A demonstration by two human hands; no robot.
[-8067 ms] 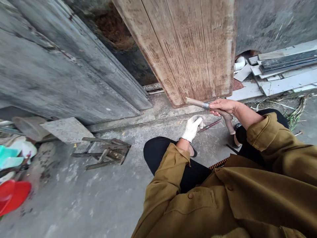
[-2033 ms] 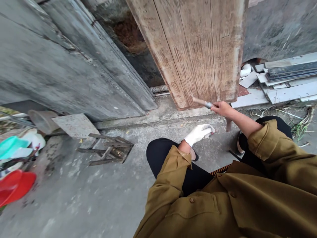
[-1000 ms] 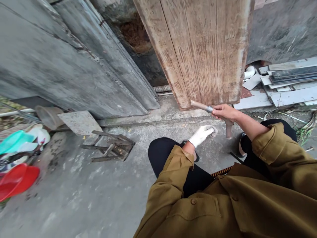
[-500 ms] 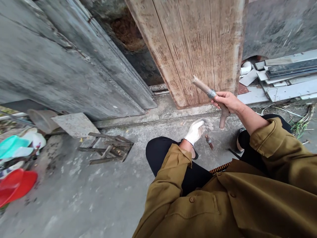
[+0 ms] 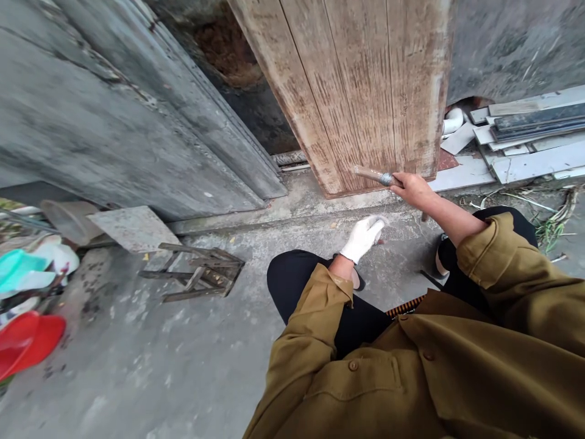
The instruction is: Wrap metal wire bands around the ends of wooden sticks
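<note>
Bare and closed, my right hand [image 5: 414,190] grips a brown wooden stick [image 5: 368,174]. Silvery wire [image 5: 386,179] is wound in a tight band round the stick just beyond my fingers. The stick's other end is mostly hidden behind my hand and wrist. My left hand [image 5: 362,239], in a white glove, is low over the concrete with its fingers curled. It is closed around a small reddish-brown stick [image 5: 380,241], of which only a bit shows under the fingertips. A faint thin strand shows near those fingertips.
A plank door panel [image 5: 365,103] leans upright ahead. White and dark boards [image 5: 530,143] are stacked at the right, by dry stalks [image 5: 555,225]. To the left lie a small wooden stool [image 5: 196,274] on its side, a pale slab [image 5: 134,228] and a red plastic basin [image 5: 31,344].
My left hand's fingers have closed, and the reddish-brown stick has left the ground for that hand. My right hand has turned, bringing the long stick lower and nearer level.
</note>
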